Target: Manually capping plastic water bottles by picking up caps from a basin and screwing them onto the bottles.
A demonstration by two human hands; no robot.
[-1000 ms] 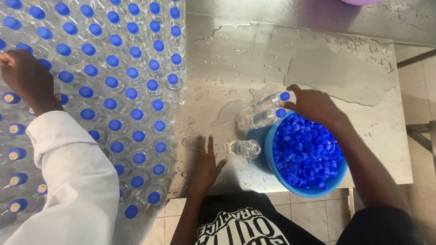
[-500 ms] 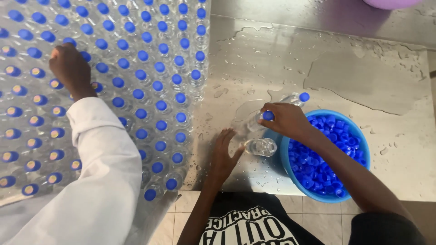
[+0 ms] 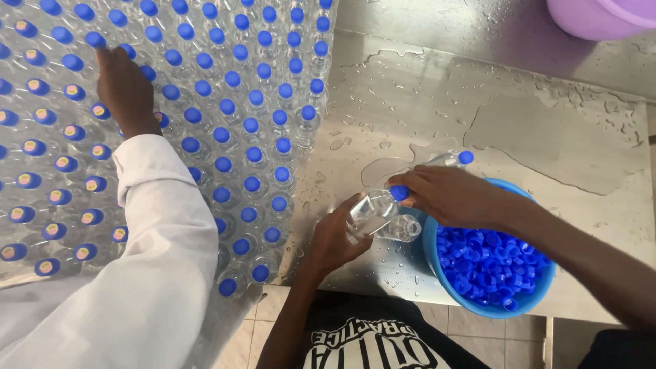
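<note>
Near the wet steel worktop's front edge, keep your left hand [image 3: 335, 239] clamped round the clear bottle [image 3: 369, 210] while your right hand [image 3: 451, 197], pinching the blue cap [image 3: 398, 193], seats it squarely before twisting.

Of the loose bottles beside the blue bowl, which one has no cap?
The bottle lying on its side by the bowl, below the right hand. Its mouth is open; the others have blue caps.
</note>
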